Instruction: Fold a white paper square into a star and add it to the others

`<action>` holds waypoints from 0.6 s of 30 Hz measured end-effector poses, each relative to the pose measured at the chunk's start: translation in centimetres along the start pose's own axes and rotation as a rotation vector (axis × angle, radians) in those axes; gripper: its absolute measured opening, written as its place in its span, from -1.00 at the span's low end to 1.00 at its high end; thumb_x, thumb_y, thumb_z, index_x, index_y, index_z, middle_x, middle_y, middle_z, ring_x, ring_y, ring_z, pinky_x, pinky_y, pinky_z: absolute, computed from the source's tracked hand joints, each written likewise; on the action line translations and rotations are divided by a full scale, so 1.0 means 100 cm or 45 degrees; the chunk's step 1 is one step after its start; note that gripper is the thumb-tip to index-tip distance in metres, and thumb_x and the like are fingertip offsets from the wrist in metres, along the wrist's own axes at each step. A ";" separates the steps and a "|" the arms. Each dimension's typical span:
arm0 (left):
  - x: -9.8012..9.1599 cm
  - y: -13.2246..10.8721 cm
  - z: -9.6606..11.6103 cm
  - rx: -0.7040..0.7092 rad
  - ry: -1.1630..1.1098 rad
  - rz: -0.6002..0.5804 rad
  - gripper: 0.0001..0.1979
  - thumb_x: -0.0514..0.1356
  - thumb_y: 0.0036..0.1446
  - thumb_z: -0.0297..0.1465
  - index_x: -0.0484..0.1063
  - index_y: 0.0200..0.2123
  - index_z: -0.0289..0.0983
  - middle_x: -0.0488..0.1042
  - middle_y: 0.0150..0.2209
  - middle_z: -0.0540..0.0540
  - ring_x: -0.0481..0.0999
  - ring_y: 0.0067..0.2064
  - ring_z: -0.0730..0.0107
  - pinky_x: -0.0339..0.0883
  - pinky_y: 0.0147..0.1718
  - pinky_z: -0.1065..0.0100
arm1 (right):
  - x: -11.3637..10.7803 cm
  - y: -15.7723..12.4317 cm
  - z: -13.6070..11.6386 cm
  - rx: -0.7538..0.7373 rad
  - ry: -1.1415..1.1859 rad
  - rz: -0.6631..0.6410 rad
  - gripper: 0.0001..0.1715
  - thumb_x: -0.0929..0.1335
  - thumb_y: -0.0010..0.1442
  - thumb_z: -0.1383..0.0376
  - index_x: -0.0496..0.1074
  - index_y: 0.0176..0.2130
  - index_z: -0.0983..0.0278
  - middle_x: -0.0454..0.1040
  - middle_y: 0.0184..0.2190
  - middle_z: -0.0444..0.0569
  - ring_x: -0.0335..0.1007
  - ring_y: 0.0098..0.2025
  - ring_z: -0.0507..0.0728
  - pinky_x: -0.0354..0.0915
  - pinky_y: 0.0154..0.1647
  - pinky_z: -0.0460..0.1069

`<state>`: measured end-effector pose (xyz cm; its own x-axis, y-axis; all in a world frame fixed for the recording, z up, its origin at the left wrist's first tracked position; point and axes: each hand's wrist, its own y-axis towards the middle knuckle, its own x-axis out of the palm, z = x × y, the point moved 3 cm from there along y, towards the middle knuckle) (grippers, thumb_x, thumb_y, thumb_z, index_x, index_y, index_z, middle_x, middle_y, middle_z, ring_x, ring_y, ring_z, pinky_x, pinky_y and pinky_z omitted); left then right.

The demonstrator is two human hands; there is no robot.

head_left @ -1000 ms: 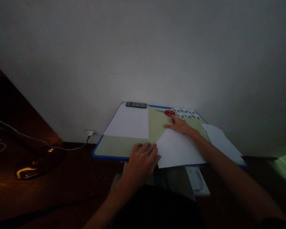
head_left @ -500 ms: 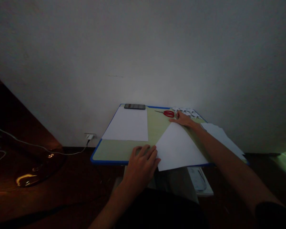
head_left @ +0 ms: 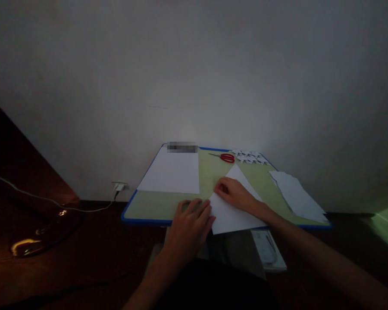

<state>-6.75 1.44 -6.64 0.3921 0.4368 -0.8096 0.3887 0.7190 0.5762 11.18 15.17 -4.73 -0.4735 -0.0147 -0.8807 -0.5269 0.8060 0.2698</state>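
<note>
A white sheet of paper (head_left: 236,219) with a pointed far corner lies at the table's front edge, its near part jutting past the rim. My left hand (head_left: 192,221) rests at the sheet's left corner, its fingertips pressed close together on the paper. Over the sheet's left edge, my right hand (head_left: 233,193) has its fingers curled together, pinching or pressing the edge. The fingertips of both hands partly hide that edge. Red-handled scissors (head_left: 226,158) lie beyond the right hand, their blades pointing left.
The pale green table (head_left: 151,206) has a blue rim. On it are a large white sheet (head_left: 171,172) at left, a blurred-out dark object (head_left: 182,147) behind it, small folded paper pieces (head_left: 250,156) and a paper stack (head_left: 297,193) at right. A white plug (head_left: 119,187) sits in the wall.
My right hand has moved from the sheet's far corner, near the scissors, down and left to its left edge. My left hand has stayed about in place. The view has shifted slightly.
</note>
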 end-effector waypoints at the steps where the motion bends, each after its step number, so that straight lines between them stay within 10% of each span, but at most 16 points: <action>1: 0.000 0.000 0.000 -0.003 -0.002 -0.003 -0.79 0.18 0.46 -0.37 0.50 0.08 -0.25 0.64 0.16 -0.15 0.56 0.17 -0.05 0.33 0.09 -0.12 | 0.002 -0.003 -0.002 0.007 -0.015 0.015 -0.89 0.38 0.34 0.30 0.51 -0.25 0.26 0.58 -0.29 -0.03 0.46 -0.27 0.11 0.29 -0.19 -0.02; 18: 0.001 -0.002 -0.001 -0.008 -0.008 0.002 -0.78 0.20 0.44 -0.38 0.50 0.09 -0.26 0.63 0.17 -0.16 0.56 0.17 -0.04 0.33 0.09 -0.12 | -0.022 0.053 0.099 0.564 -0.236 0.078 -0.56 0.42 0.42 0.14 0.45 0.20 0.27 0.50 0.17 0.10 0.54 0.09 0.24 0.53 0.08 0.23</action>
<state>-6.86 1.35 -6.80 0.3980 0.4347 -0.8079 0.3829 0.7215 0.5769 16.45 25.35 -5.22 -0.3394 0.1135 -0.9338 -0.1314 0.9772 0.1665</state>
